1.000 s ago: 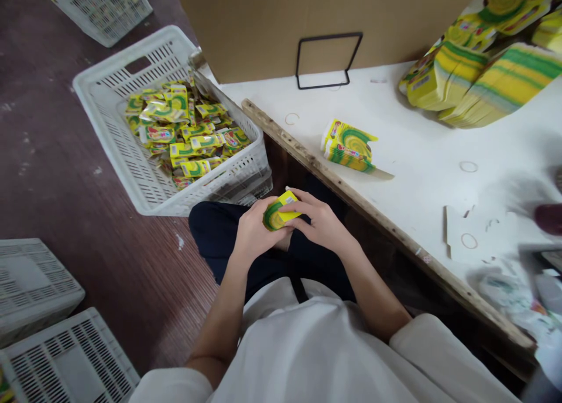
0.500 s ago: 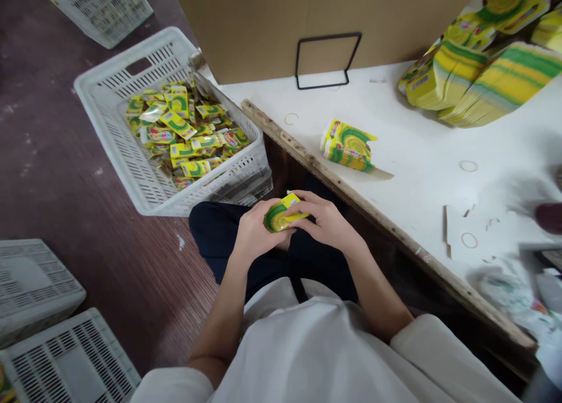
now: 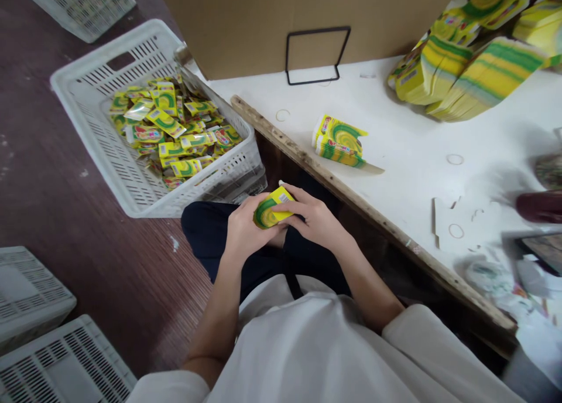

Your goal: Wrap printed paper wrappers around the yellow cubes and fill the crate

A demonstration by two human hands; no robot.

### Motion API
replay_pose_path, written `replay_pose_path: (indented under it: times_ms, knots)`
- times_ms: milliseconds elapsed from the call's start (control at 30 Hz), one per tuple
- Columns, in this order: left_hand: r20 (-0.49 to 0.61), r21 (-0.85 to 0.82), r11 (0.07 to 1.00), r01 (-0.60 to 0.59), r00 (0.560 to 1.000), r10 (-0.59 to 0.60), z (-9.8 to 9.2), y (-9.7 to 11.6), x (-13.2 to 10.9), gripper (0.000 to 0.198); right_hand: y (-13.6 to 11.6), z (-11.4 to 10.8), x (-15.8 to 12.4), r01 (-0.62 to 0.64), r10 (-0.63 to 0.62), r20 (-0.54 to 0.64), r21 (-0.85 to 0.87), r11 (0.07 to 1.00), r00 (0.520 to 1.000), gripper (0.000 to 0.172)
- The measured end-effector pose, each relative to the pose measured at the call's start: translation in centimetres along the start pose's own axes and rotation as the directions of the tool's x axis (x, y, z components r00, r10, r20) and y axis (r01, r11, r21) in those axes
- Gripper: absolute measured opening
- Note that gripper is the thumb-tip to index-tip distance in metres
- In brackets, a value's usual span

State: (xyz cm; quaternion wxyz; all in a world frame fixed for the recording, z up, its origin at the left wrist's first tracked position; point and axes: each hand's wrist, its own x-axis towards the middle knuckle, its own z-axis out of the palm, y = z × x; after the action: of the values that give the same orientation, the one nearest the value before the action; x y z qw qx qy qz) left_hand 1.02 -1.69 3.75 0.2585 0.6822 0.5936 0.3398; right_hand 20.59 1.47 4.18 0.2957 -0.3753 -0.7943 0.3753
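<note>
Left hand [image 3: 243,224], right hand [image 3: 317,218] both pinching yellow-green box [image 3: 266,212]; packets [image 3: 167,125] in white crate [image 3: 93,119], far left; flattened cartons [image 3: 341,140] on worktop [image 3: 406,168], right.

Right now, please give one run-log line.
left hand: holds yellow-green box | right hand: fingers on same box | white basket: holds packs

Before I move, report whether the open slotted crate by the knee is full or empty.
Partly full: yellow-and-green packs lie heaped inside the white slotted crate, its upper walls bare above them.
</note>
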Motion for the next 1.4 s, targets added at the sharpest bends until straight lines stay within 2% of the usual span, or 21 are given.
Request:
replay_pose_path:
  times_ms: [233, 400, 667, 900, 1000, 1200, 1267, 1400]
  knots:
    - [0.024, -0.017, 1.0, -0.003, 1.0, 0.004, 0.1, 0.1, -0.2, 0.053, 0.1, -0.6, 0.1, 0.008, -0.008, 0.039, 0.0, 1.0, 0.999, 0.021]
    - [0.03, -0.002, 1.0, -0.013, 0.999, 0.013, -0.1, 0.1, 0.0, 0.05, 0.3, -0.5, -0.1, -0.005, 0.006, 0.048, -0.019, 1.0, 0.999, 0.024]
    - [0.026, 0.003, 1.0, -0.011, 1.0, 0.011, -0.1, 0.1, 0.0, 0.051, 0.4, -0.6, -0.5, 0.019, -0.022, 0.056, 0.047, 0.999, 0.998, 0.028]
    - [-0.014, 0.054, 0.998, -0.042, 0.999, 0.043, 0.3, 0.2, 0.1, 0.049, 0.2, 0.8, -0.4, -0.021, 0.021, -0.03, 0.002, 1.0, 0.999, 0.027]
    - [-0.026, 0.077, 0.996, -0.036, 0.999, 0.038, 0.3, 0.2, 0.2, 0.05, -0.1, 1.2, -0.2, -0.061, 0.062, -0.063, 0.013, 0.998, 0.996, 0.036]
    - [-0.007, 0.017, 1.0, -0.022, 1.0, 0.022, 0.4, 0.2, 0.2, 0.053, 0.0, 0.5, 0.0, -0.044, 0.056, -0.096, 0.124, 0.991, 0.994, 0.076]
    - [-0.019, -0.009, 1.0, -0.027, 0.999, 0.027, 0.5, 0.3, 0.2, 0.052, 0.0, 0.4, 0.1, -0.047, 0.061, -0.099, 0.139, 0.989, 0.993, 0.076]
    - [-0.033, 0.004, 1.0, -0.008, 0.999, 0.008, 0.6, 0.3, 0.3, 0.051, -0.2, 0.8, 0.1, -0.086, 0.094, -0.078, 0.1, 0.991, 0.992, 0.065]
